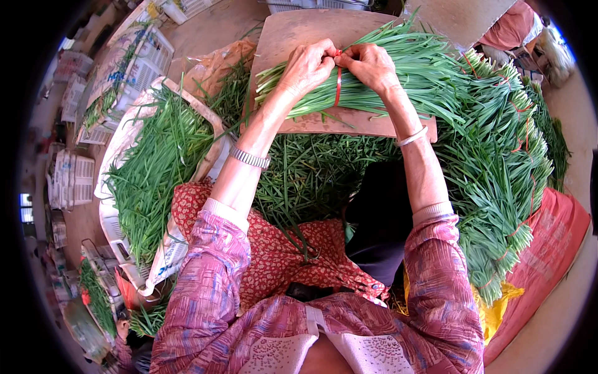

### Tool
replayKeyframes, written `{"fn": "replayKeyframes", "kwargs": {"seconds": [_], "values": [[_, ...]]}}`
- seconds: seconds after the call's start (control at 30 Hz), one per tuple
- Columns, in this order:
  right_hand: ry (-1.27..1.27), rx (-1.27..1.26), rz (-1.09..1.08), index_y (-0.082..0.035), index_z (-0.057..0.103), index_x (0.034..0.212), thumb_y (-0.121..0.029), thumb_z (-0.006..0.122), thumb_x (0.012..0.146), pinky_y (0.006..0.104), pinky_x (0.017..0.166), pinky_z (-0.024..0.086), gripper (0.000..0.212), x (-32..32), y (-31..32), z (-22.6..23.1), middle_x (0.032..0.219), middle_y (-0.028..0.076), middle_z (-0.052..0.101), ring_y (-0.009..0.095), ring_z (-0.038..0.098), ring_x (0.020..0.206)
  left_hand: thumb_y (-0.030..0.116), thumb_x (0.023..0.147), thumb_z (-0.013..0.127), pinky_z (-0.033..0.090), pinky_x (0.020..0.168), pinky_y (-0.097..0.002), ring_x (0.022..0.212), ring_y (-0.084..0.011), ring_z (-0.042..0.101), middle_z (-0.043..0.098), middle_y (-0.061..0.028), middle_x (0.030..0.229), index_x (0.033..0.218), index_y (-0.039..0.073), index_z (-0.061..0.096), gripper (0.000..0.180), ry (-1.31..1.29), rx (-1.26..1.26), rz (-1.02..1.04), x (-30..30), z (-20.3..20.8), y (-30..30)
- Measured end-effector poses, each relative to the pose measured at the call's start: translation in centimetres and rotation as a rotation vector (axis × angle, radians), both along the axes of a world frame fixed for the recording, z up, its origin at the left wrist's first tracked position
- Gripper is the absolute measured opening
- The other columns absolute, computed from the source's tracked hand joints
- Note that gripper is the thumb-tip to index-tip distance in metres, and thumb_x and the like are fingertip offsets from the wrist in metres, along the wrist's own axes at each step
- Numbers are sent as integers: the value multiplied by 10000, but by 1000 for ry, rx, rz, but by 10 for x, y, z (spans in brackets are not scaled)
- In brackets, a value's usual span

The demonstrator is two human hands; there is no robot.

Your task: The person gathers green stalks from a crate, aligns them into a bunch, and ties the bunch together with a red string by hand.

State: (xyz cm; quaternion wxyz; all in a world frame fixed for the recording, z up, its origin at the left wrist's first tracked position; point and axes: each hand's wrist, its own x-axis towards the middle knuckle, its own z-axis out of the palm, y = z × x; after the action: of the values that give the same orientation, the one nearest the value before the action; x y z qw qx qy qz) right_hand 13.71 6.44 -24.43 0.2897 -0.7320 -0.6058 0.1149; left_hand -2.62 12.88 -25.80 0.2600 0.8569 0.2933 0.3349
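Note:
A thick bundle of green chives [417, 78] lies crosswise on a worn wooden board [299, 31], pale stem ends to the left and leaves fanning right. A thin red tie [338, 90] runs around it. My left hand [307, 65] and my right hand [374, 67] meet above the bundle, both closed. Their fingertips pinch the tie's ends where they come together on top. The fingers partly cover the ends, so I cannot tell whether they are knotted. A metal watch band circles my left wrist, a pale bangle my right.
At right, several bundles with red ties are heaped [492, 156] beside a red sheet [551, 237] and a yellow bag [498, 308]. A white crate [193, 103] of loose chives stands left. Loose leaves [305, 168] lie below the board. Another person's hand [122, 328] shows lower left.

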Motion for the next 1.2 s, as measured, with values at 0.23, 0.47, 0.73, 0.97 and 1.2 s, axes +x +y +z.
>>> {"fn": "replayKeyframes", "kwargs": {"seconds": [0.23, 0.47, 0.73, 0.97, 1.2], "values": [[49, -49, 24, -142, 761, 817, -489, 672, 817, 412, 738, 523, 357, 3, -4, 4, 760, 114, 705, 294, 689, 807, 291, 707, 838, 539, 774, -420, 915, -329, 701, 713, -164, 935, 1036, 44, 610, 470, 138, 117, 45, -4, 7, -27], [-7, 53, -44, -155, 767, 808, -537, 715, 790, 411, 729, 520, 387, -7, -16, 5, 773, 111, 705, 279, 691, 790, 292, 677, 857, 530, 825, -444, 977, -364, 679, 715, -168, 1001, 1043, 34, 638, 498, 109, 118, 64, -2, 1, -21], [-207, 311, -34, -141, 771, 901, -591, 698, 788, 444, 909, 403, 469, 0, -23, 1, 872, 98, 672, 279, 640, 961, 295, 681, 852, 540, 790, -438, 899, -370, 690, 715, -166, 934, 1017, 34, 644, 473, 105, 121, 53, -1, 0, -18], [-277, 566, 59, -174, 697, 885, -317, 687, 840, 483, 956, 373, 150, -17, -16, -7, 831, 66, 613, 294, 599, 914, 344, 702, 816, 543, 758, -481, 859, -394, 685, 707, -202, 862, 994, 28, 632, 468, 68, 109, 38, 2, -2, -12], [-216, 678, 281, -143, 641, 918, -227, 623, 895, 489, 1016, 355, 89, -23, -8, -16, 866, 54, 621, 286, 598, 903, 319, 667, 824, 536, 811, -478, 935, -403, 669, 702, -206, 934, 1071, 47, 631, 524, 65, 57, 28, -1, -1, 0]]}}
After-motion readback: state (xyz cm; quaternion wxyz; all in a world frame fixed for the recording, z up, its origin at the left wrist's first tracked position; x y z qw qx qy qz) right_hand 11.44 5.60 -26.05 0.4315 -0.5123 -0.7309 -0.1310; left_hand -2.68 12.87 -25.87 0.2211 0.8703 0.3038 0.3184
